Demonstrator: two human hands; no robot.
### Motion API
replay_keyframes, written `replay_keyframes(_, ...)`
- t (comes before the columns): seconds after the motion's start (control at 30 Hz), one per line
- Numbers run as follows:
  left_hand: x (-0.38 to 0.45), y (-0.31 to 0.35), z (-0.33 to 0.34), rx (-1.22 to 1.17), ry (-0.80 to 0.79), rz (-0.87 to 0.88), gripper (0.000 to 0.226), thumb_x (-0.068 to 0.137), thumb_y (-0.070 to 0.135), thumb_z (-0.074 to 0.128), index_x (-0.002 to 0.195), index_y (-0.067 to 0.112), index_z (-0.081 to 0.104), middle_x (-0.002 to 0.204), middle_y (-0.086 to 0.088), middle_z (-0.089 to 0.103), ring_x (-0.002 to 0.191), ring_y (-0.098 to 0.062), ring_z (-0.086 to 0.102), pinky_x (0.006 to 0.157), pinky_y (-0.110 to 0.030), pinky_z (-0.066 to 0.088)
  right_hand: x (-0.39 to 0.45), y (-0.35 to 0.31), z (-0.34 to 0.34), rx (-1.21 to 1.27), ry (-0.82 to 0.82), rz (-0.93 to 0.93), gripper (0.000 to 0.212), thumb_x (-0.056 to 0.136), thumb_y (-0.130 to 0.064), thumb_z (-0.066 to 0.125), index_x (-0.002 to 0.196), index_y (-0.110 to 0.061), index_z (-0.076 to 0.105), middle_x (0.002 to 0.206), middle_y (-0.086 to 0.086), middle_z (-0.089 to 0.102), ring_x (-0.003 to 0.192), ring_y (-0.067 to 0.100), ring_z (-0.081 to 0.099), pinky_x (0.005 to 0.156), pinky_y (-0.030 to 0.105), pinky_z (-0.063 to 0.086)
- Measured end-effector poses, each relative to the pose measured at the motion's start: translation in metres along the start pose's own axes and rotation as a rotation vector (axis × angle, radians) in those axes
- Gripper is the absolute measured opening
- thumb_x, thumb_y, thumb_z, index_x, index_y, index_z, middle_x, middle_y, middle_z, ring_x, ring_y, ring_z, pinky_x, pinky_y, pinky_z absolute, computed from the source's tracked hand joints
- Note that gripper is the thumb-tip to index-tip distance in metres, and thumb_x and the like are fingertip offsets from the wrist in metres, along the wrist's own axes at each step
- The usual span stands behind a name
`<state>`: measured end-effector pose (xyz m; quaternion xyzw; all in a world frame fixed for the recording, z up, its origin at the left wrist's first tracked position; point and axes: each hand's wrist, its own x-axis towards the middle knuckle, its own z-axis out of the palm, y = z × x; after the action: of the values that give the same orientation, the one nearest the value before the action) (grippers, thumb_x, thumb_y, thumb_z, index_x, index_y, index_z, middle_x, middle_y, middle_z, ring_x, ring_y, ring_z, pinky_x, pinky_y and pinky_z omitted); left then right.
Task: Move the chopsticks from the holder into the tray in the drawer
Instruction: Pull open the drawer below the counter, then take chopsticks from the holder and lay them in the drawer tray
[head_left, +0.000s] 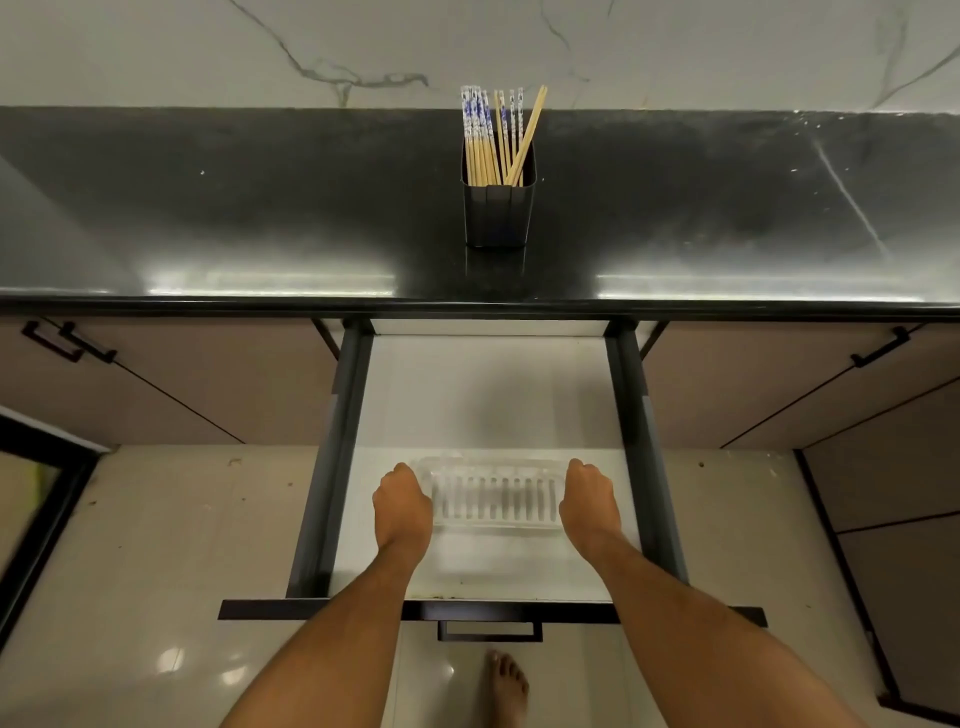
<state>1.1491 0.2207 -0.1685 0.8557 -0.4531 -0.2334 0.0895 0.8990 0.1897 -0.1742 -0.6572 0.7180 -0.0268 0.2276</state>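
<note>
Several wooden chopsticks (493, 137) with blue-and-white tops stand in a dark square holder (497, 213) on the black countertop. Below it a white drawer (483, 395) is pulled out. A clear plastic tray (493, 499) with a ribbed floor lies in the drawer's front half. My left hand (402, 501) grips the tray's left end and my right hand (589, 499) grips its right end, fingers curled over the edges. No chopsticks lie in the tray.
The black countertop (260, 208) runs the full width under a marbled wall. Closed cabinet doors with black handles (67, 340) flank the drawer. The drawer front with its handle (488, 629) juts toward me. My bare foot (506, 686) stands on the pale floor.
</note>
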Motion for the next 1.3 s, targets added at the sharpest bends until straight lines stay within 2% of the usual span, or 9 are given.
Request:
replay_keyframes(0.17, -0.001, -0.001, 0.003, -0.011, 0.02, -0.01, 0.019, 0.096, 0.005, 0.064, 0.114, 0.003, 0.065, 0.11, -0.014, 0.072, 0.097, -0.026, 0.072, 0.082, -0.029, 0.059, 0.002, 0.0, 0.001, 0.022, 0.014, -0.006, 0.032, 0.097, -0.013, 0.065, 0.128, -0.009, 0.057, 0.121, 0.009, 0.065, 0.105, 0.021, 0.066, 0.095, 0.025, 0.055)
replay_keyframes(0.43, -0.003, 0.002, 0.001, -0.011, 0.041, -0.014, 0.016, 0.098, 0.007, 0.059, 0.112, 0.005, 0.065, 0.109, -0.012, 0.071, 0.096, -0.025, 0.071, 0.082, -0.03, 0.059, 0.003, -0.001, 0.0, 0.029, 0.012, 0.005, 0.03, 0.098, -0.01, 0.062, 0.128, -0.009, 0.057, 0.12, 0.009, 0.065, 0.102, 0.021, 0.066, 0.095, 0.026, 0.055)
replay_keyframes(0.63, -0.006, 0.018, -0.019, 0.069, 0.193, 0.153, 0.021, 0.102, 0.017, 0.051, 0.117, 0.008, 0.062, 0.112, -0.008, 0.067, 0.101, -0.021, 0.064, 0.088, -0.03, 0.055, 0.007, -0.011, -0.026, -0.029, 0.106, -0.072, 0.025, 0.102, -0.016, 0.053, 0.126, -0.01, 0.055, 0.121, 0.008, 0.062, 0.104, 0.018, 0.061, 0.093, 0.025, 0.052)
replay_keyframes(0.73, 0.0, 0.039, -0.039, 0.044, 0.262, 0.248, 0.024, 0.102, 0.022, 0.051, 0.119, 0.008, 0.061, 0.113, -0.008, 0.067, 0.103, -0.022, 0.064, 0.091, -0.032, 0.054, 0.017, -0.025, -0.052, -0.065, 0.194, -0.166, 0.019, 0.103, -0.018, 0.052, 0.119, -0.01, 0.056, 0.114, 0.007, 0.062, 0.095, 0.016, 0.057, 0.087, 0.023, 0.051)
replay_keyframes(0.83, 0.01, 0.07, -0.064, -0.004, 0.331, 0.332, 0.029, 0.103, 0.025, 0.05, 0.122, 0.007, 0.062, 0.115, -0.009, 0.068, 0.105, -0.023, 0.064, 0.093, -0.034, 0.053, 0.033, -0.045, -0.085, -0.092, 0.286, -0.263, 0.024, 0.104, -0.024, 0.051, 0.122, -0.01, 0.057, 0.113, 0.006, 0.062, 0.096, 0.015, 0.058, 0.088, 0.024, 0.051)
replay_keyframes(1.03, 0.048, 0.138, -0.121, -0.078, 0.448, 0.523, 0.037, 0.104, 0.029, 0.048, 0.132, 0.007, 0.058, 0.125, -0.011, 0.066, 0.117, -0.025, 0.062, 0.104, -0.036, 0.051, 0.076, -0.105, -0.155, -0.066, 0.423, -0.359, 0.041, 0.103, -0.029, 0.053, 0.138, -0.007, 0.052, 0.128, 0.01, 0.06, 0.116, 0.023, 0.058, 0.099, 0.031, 0.05)
replay_keyframes(1.13, 0.072, 0.172, -0.15, -0.066, 0.519, 0.596, 0.035, 0.104, 0.03, 0.048, 0.129, 0.008, 0.06, 0.119, -0.009, 0.068, 0.111, -0.023, 0.064, 0.099, -0.035, 0.053, 0.102, -0.138, -0.187, -0.036, 0.469, -0.393, 0.044, 0.103, -0.03, 0.054, 0.14, -0.008, 0.049, 0.131, 0.009, 0.057, 0.119, 0.022, 0.055, 0.101, 0.031, 0.048)
replay_keyframes(1.3, 0.115, 0.224, -0.188, -0.105, 0.545, 0.642, 0.025, 0.102, 0.028, 0.05, 0.119, 0.013, 0.062, 0.111, -0.004, 0.068, 0.103, -0.017, 0.064, 0.092, -0.031, 0.052, 0.147, -0.186, -0.236, -0.008, 0.552, -0.447, 0.029, 0.1, -0.022, 0.06, 0.126, -0.009, 0.059, 0.118, 0.008, 0.062, 0.107, 0.019, 0.059, 0.096, 0.03, 0.051)
